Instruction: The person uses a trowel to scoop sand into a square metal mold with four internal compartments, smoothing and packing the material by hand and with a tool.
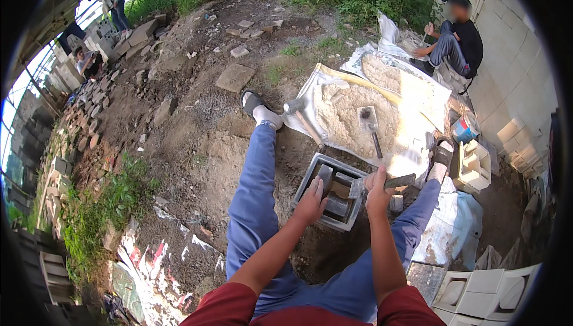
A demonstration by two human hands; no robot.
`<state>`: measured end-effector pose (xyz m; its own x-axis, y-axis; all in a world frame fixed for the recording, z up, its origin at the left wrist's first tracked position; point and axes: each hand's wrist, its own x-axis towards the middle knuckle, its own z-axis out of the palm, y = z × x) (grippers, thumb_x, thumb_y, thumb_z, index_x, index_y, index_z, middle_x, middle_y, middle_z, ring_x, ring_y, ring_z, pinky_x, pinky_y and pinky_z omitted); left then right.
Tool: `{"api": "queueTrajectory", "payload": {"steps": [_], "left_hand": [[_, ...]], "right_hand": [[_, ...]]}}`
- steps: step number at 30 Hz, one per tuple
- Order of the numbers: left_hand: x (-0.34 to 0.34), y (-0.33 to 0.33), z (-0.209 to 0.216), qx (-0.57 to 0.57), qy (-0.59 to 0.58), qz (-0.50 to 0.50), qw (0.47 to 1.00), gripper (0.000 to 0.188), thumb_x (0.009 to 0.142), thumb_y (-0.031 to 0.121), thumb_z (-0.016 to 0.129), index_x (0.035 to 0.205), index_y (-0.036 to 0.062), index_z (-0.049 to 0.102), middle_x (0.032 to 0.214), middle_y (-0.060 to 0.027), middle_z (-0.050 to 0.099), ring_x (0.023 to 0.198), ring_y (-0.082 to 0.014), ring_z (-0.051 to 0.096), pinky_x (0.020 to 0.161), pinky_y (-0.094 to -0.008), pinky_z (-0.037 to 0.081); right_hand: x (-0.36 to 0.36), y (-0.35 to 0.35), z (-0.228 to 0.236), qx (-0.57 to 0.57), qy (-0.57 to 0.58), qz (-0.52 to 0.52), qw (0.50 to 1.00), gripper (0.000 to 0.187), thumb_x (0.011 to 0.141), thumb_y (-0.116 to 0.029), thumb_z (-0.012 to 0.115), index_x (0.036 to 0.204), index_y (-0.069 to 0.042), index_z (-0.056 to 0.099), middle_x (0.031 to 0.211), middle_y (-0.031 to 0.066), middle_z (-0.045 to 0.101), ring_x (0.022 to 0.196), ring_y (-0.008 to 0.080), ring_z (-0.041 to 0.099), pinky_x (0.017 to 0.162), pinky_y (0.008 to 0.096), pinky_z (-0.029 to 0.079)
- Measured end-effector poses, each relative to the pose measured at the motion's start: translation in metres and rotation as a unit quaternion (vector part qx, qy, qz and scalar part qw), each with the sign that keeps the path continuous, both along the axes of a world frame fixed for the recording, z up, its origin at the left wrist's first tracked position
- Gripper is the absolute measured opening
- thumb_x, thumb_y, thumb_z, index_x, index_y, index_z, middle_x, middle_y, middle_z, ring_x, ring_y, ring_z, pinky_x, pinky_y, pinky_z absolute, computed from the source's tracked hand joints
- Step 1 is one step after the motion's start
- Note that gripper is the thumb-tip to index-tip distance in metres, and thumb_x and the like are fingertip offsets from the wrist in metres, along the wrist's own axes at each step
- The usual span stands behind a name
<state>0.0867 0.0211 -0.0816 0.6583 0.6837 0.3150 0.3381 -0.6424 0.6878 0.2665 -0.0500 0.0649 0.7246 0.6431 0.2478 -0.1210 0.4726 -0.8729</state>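
Observation:
Between my legs lies a grey rectangular block mould [350, 223] with blocky inserts and dark, sandy material inside. My left hand [311, 202] rests at its left side, fingers stretched out against a grey insert [325, 174]. Over the right side of the mould, my right hand [377, 195] is closed around a flat-bladed hand tool [357, 188]. The blade points left over the mould, and a dark bar-shaped part [400, 181] juts out to the right of my fist. My grip hides how the two parts join.
Ahead, a sack sheet [304, 96] bears pale sandy mix [340, 111] and a trowel [367, 120]. A mallet [294, 107] leans at its left edge. Pale blocks [476, 168] and a bucket [464, 129] stand right. One person [456, 42] sits far right; two others are far left.

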Motion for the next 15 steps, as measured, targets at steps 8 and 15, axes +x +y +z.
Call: {"api": "queueTrajectory", "payload": {"steps": [8,15], "left_hand": [[-0.021,-0.047,-0.005,0.121,0.202,0.057,0.97,0.083,0.095,0.047,0.058,0.156,-0.002,0.031,0.166,-0.0213,0.023,0.154,-0.0356,0.023,0.123,-0.0494,0.022],[-0.023,-0.077,0.01,0.042,0.262,0.084,0.96,0.089,0.093,0.056,0.059,0.155,-0.0033,0.033,0.166,-0.0222,0.024,0.152,-0.0376,0.028,0.122,-0.0502,0.026]], "right_hand": [[-0.026,-0.073,-0.013,-0.029,-0.04,-0.011,0.999,0.047,0.11,-0.022,0.046,0.066,-0.015,0.034,0.051,-0.0028,0.032,0.042,0.0099,0.026,0.045,0.0312,0.023],[-0.049,-0.102,-0.013,0.011,0.071,0.035,0.997,0.045,0.108,-0.023,0.05,0.068,-0.015,0.033,0.051,-0.0039,0.031,0.042,0.0098,0.026,0.044,0.0307,0.023]]}}
